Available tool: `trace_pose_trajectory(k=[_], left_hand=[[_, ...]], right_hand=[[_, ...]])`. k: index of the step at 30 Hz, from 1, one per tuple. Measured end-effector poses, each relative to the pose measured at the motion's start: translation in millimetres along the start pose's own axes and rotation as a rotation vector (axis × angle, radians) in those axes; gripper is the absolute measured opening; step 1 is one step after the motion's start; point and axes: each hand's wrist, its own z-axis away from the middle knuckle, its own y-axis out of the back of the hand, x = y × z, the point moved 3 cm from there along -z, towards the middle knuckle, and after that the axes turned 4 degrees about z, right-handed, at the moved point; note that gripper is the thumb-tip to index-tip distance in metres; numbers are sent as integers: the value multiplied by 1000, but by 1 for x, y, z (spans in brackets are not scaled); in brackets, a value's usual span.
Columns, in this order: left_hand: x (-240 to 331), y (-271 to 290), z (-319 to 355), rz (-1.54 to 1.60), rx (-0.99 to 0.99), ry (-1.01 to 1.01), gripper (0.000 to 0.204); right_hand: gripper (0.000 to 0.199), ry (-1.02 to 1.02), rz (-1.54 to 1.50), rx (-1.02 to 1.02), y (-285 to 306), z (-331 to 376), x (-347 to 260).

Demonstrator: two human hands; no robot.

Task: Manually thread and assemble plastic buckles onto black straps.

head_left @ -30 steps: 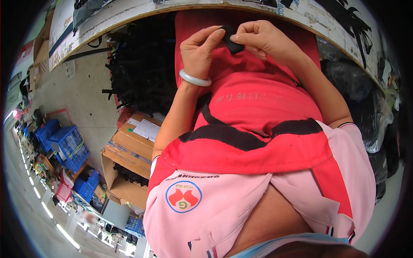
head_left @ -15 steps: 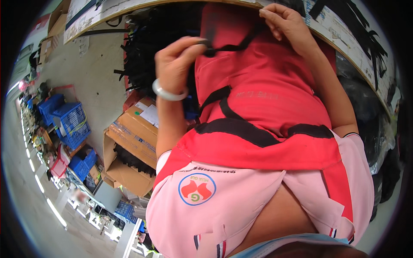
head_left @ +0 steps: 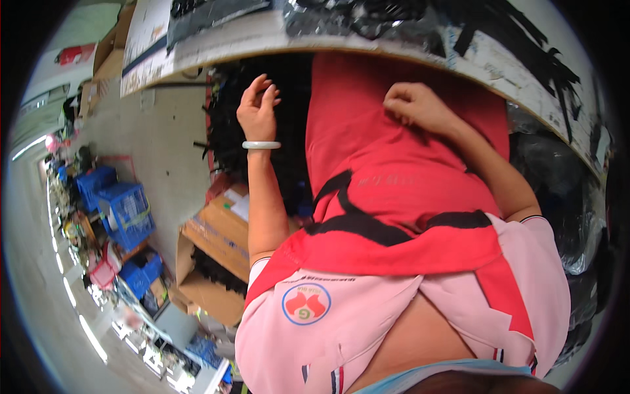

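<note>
My left hand is raised over a dark heap of black straps under the table's left part. Its thumb and fingers are apart, and nothing shows between them. My right hand hangs over the red apron on my lap, just below the table edge. Its fingers are curled in, with no object visible in them. Over the far side of the worktable lie black pieces in clear plastic. A bunch of loose black straps drapes across its right end.
An open cardboard box with black material inside stands left of my left arm. Farther left are blue plastic crates on the floor. Bulky dark plastic bags sit to my right, under the table.
The black strap held by my left hand is gone from it, and that hand has moved left and opened. My right hand has come down from the table edge. More tabletop shows now.
</note>
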Motion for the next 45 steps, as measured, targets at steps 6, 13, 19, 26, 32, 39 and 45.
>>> trace_pose_trajectory(k=[6, 13, 19, 26, 32, 39, 45], left_hand=[[104, -154, -61, -594, -260, -622, 45], [86, -234, -79, -1022, -358, -533, 91], [73, -239, -93, -750, -387, -557, 33], [64, -211, -148, 328, -502, 388, 15], [68, -208, -144, 758, -327, 737, 20], [101, -212, -100, 500, -528, 402, 12], [106, -217, -9, 104, -731, 239, 9]], right_hand=[[15, 155, 130, 35, -8, 5, 15], [16, 122, 152, 43, 13, 0, 23], [16, 149, 228, 19, 19, -8, 18], [16, 160, 178, 22, 21, -12, 28], [16, 134, 188, 16, 22, -16, 30], [16, 226, 10, 136, 35, 7, -11], [20, 319, -185, 444, 98, 28, -83]])
